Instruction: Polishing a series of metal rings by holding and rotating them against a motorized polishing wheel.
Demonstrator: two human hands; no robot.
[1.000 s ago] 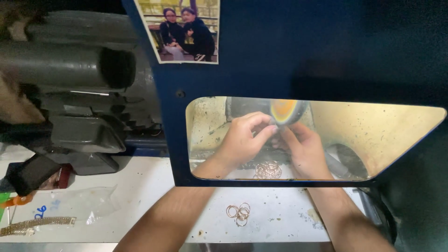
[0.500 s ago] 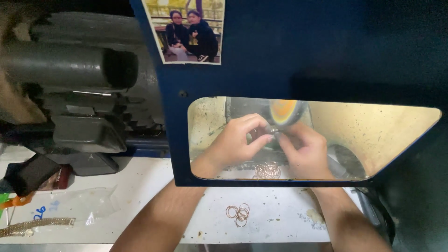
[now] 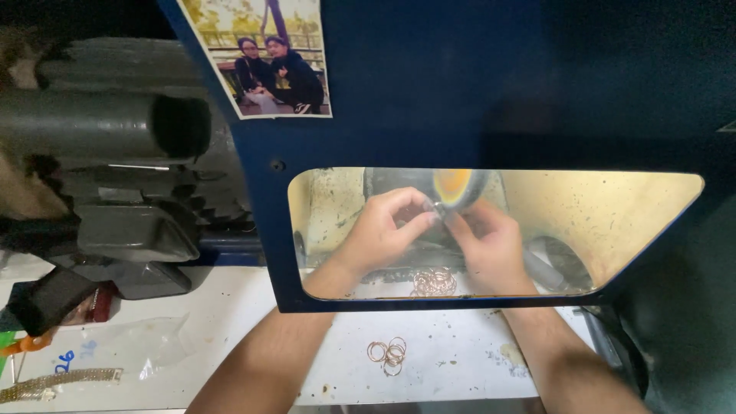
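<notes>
Pinching one small metal piece between left hand and right hand, fingers clenched, against one yellow-faced buffing wheel. Two heaps of thin copper-coloured wire rings: pile behind the window, loose cluster near white counter's front edge.

Behind the window of the panel, the left hand and right hand meet just below the wheel, perhaps touching it. A heap of rings lies beneath them. More rings lie on the table before the panel; a chain lies far left.
</notes>
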